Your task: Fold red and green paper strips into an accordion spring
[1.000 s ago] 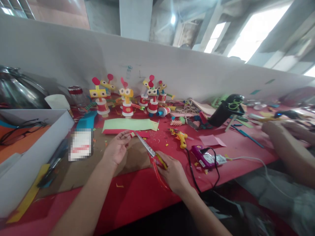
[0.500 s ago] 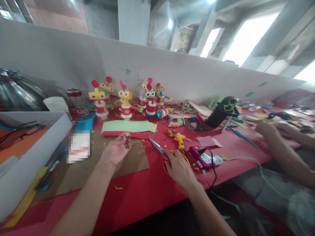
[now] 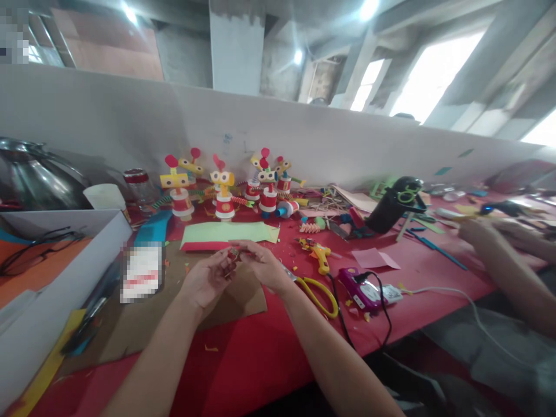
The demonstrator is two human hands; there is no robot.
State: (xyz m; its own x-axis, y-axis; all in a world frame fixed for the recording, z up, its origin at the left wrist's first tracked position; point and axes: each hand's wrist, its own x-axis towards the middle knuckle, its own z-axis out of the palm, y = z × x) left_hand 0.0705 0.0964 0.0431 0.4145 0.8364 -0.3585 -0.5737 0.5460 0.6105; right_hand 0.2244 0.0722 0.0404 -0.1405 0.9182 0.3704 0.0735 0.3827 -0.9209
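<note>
Between the fingertips of both hands is a small folded paper strip (image 3: 234, 253), with red and green edges showing. My left hand (image 3: 207, 281) pinches it from the left, and my right hand (image 3: 266, 267) grips its other side with thumb and fingers; part of the strip is hidden by the fingers. Below the hands lies a sheet of brown cardboard (image 3: 243, 296). Yellow-handled scissors (image 3: 333, 307) rest on the red table to the right of my right hand, their blades partly covered by it. Just beyond the hands are a light green paper sheet (image 3: 226, 233) and a red paper strip (image 3: 197, 247).
Several paper-cup figures (image 3: 225, 207) stand along the partition. A yellow glue gun (image 3: 320, 255) and a purple power strip (image 3: 358, 289) with cables lie to the right. At the left is a white box (image 3: 99, 255); another person's arm (image 3: 499, 260) reaches in from the right.
My right hand has let go of the scissors, leaving them on the table, and has moved left to the folded paper strip in my left hand. The camera view has tilted up slightly.
</note>
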